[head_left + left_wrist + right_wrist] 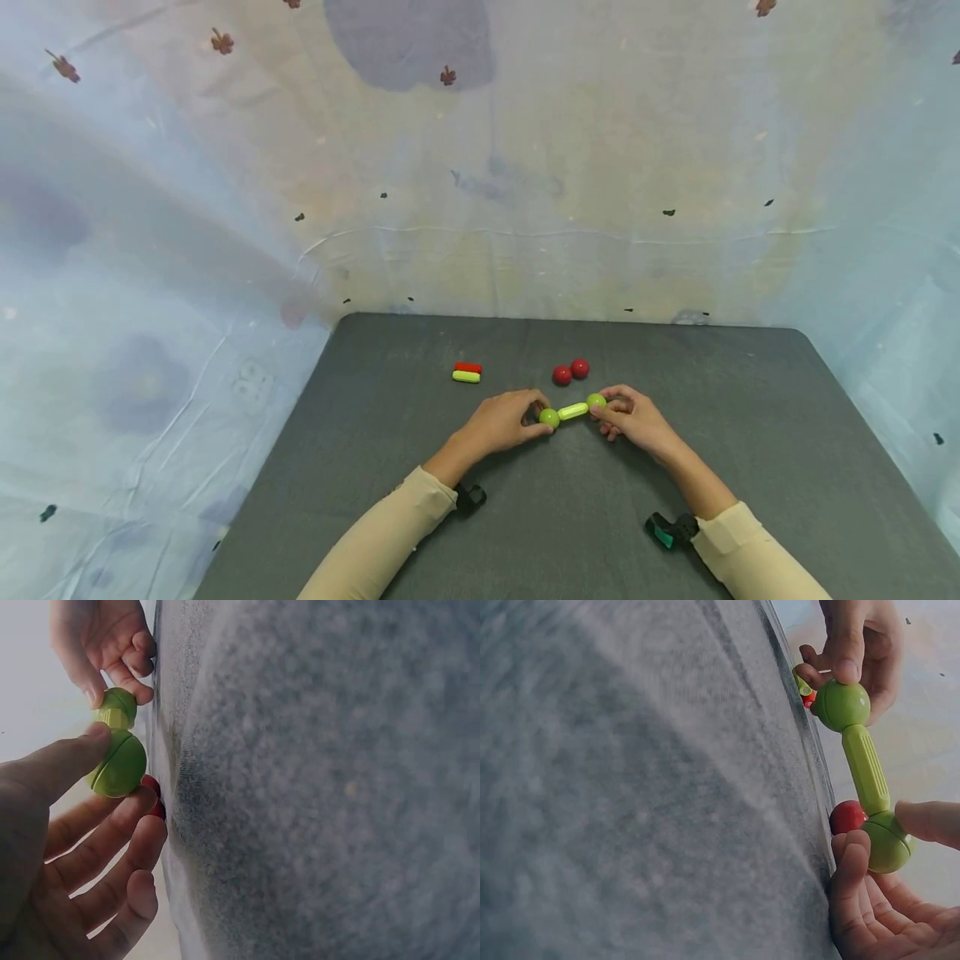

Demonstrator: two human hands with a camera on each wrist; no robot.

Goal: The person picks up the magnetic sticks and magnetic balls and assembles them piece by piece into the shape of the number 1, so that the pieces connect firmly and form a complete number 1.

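Observation:
A ridged yellow-green rod [573, 412] joins two glossy green balls, forming a dumbbell shape slightly tilted up to the right in the head view. My left hand [507, 419] pinches the left green ball [550, 418] between thumb and fingers. The right green ball [596, 402] is gripped the same way by my right hand [634, 422]. In the right wrist view the rod [866, 769] shows lengthwise grooves, and a seam circles the nearer ball [887, 844]. From the left wrist, the rod [114, 718] is mostly hidden behind the left ball [120, 766].
Two red balls [571, 372] lie just beyond the hands on the grey table [525, 517]. Farther left, a red rod [468, 367] lies beside a yellow-green rod [466, 377]. A patterned cloth [495, 275] hangs behind the table's far edge.

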